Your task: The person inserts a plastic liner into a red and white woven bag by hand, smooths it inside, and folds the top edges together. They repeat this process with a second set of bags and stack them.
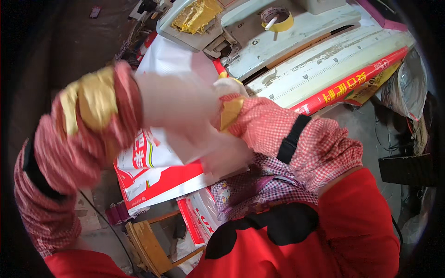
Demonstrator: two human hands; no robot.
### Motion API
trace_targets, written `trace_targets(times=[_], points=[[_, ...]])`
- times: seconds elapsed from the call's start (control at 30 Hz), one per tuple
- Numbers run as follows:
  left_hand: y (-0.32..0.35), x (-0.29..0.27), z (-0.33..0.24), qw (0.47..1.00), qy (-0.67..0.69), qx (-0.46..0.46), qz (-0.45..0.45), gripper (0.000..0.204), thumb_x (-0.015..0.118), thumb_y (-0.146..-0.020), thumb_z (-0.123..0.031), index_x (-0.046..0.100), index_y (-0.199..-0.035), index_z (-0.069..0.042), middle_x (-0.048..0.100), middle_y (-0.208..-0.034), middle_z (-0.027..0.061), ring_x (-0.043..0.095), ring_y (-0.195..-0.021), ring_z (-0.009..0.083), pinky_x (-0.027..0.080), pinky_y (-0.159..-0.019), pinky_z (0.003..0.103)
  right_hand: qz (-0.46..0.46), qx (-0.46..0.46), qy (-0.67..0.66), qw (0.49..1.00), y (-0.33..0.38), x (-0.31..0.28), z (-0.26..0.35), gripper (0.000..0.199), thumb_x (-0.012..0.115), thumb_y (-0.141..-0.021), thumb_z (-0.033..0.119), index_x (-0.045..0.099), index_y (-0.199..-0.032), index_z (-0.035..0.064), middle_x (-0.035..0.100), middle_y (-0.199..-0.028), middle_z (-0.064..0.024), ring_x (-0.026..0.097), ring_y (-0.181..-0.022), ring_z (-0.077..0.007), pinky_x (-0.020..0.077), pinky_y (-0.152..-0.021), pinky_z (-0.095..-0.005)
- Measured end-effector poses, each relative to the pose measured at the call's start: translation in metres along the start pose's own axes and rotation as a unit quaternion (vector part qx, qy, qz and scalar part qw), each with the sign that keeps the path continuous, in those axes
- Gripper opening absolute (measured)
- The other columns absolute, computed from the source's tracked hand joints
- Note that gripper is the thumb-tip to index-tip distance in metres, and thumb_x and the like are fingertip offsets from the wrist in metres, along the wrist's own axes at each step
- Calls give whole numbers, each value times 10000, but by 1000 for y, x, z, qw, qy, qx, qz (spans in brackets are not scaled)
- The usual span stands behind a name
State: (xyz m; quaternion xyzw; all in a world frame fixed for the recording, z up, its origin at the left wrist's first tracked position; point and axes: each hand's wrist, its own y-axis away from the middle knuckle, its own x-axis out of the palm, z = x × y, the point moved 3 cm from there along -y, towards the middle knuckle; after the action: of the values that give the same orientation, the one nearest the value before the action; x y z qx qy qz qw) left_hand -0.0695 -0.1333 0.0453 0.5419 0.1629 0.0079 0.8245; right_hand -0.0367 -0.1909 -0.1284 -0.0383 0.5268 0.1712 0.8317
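My left hand (174, 99) is a pale smear of motion over a white woven plastic bag (157, 178) with red print; its fingers cannot be made out. The checked red sleeve on that arm carries gold patches and a black band. My right hand (230, 86), in a whitish covering with yellow at the tip, is by the bag's far edge, close to the sewing machine head (199, 28). Its fingers are mostly hidden by the sleeve. A pale blurred sheet-like shape (222, 150) hangs between my arms; what it is cannot be told.
A roll of yellowish tape (280, 23) with a white stick on it rests on the machine bed (259, 46). Red-and-yellow printed material (352, 85) lines the table edge at right. Below are a wooden stool (148, 248), a red-and-white pack (199, 217) and a black cable (104, 220).
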Motion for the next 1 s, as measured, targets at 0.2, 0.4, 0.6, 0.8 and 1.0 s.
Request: trace_targets(times=[0.2,0.4,0.6,0.8,1.0], points=[[20,16,70,969,-8,95,-227,270,684,-632,-332,672,-693,-70,594,-643,124,597,-658,282,463,-621,387,-13,-40,112,993,4,40,-1,127,582,-746,164,634,-639,119,570,-549,-42,577,-491,-214,460,-457,-344],[-10,42,-45,935,95,247,-235,130,647,-626,-185,633,-706,-83,595,-631,115,594,-598,305,487,-538,383,-197,39,7,980,37,-24,-9,194,564,-741,149,691,-853,53,657,-790,-110,635,-747,-256,510,-630,-377],[-60,39,13,970,72,56,-225,114,622,-694,-213,629,-652,-107,626,-675,99,625,-666,290,499,-579,393,-29,-99,-157,982,-10,-32,-47,318,566,-774,235,631,-1012,35,615,-1025,-201,601,-908,-376,483,-772,-439],[-143,114,128,866,136,-247,-412,150,572,-743,-209,661,-774,-91,635,-700,114,623,-686,318,496,-629,413,-52,-4,-561,826,5,-21,-20,512,552,-830,172,398,-1285,-8,596,-1072,-137,612,-897,-231,494,-786,-311],[-42,157,97,912,119,-119,-375,148,550,-764,-180,669,-841,-221,604,-663,80,584,-594,303,470,-537,395,-121,-131,29,984,-6,-35,23,762,631,-757,334,299,-1355,-2,326,-1391,-204,245,-1325,-317,223,-1076,-358]])
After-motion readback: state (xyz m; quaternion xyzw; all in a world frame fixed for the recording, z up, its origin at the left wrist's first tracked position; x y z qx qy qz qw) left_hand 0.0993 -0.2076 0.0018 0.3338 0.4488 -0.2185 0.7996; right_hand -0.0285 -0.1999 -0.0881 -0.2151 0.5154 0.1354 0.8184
